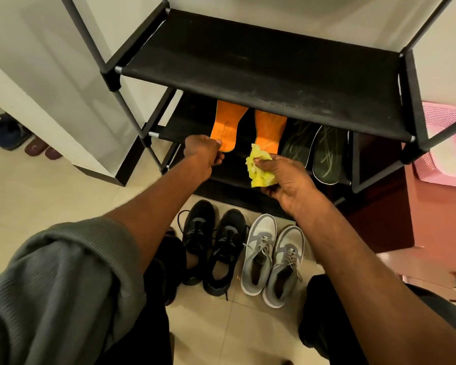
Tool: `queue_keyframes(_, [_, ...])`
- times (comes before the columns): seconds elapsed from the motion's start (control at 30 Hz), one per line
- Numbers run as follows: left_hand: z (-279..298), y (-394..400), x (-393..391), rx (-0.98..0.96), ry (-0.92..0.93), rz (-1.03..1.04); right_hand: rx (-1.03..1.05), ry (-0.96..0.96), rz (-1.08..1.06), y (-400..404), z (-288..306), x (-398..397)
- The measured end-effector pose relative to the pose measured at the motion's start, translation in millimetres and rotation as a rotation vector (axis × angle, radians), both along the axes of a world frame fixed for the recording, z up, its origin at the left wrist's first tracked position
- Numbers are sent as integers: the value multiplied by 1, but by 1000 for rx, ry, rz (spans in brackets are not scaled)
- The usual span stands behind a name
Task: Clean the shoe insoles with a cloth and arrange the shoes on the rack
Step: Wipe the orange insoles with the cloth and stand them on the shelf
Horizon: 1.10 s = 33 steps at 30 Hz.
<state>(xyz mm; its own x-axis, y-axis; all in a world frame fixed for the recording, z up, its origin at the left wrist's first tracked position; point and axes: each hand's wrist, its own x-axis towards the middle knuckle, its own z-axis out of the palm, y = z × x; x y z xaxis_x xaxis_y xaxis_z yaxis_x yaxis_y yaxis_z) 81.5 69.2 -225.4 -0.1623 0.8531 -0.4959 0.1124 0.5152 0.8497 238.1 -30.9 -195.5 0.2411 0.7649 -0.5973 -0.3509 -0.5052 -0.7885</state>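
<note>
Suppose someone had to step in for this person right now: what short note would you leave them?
Left hand: pinches the heel of the left orange insole on the rack's lower shelf.
Right hand: grips the crumpled yellow cloth, beside the right orange insole.
Two dark green insoles lie to the right on that shelf.
Black shoes and grey shoes stand on the floor.
Done: insoles are out.
Left: which are wiped, I cannot tell; refit insoles, rack the shoes.

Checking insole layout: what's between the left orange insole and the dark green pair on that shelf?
Head view: the second orange insole, its heel partly covered by the yellow cloth in the right hand.
</note>
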Motion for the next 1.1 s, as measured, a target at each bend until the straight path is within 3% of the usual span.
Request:
queue_keyframes(0.17, [-16,8,0,18,171,-64,5,-18,14,-1,0,6])
queue_keyframes(0.37, [-9,-10,2,304,879,-362,4,-57,22,-7,1,26])
queue_keyframes(0.43, [-1,-9,7,404,993,-369,6,-76,20,-11,0,36])
queue_keyframes(0.5, [2,-2,19,494,944,-401,5,-92,6,-15,0,46])
queue_keyframes(0.6, [0,5,49,481,815,-487,12,-109,-19,-20,2,57])
queue_keyframes(0.77, [-15,6,96,378,1030,-631,27,-85,-28,-26,5,64])
queue_keyframes(0.9, [-21,3,107,308,1038,-603,29,-79,-47,-29,6,68])
queue_keyframes(0.97, [-18,7,106,283,935,-565,27,-78,-65,-29,7,69])
queue_keyframes(1.1, [0,8,97,211,511,-400,10,-95,-79,-28,7,69])
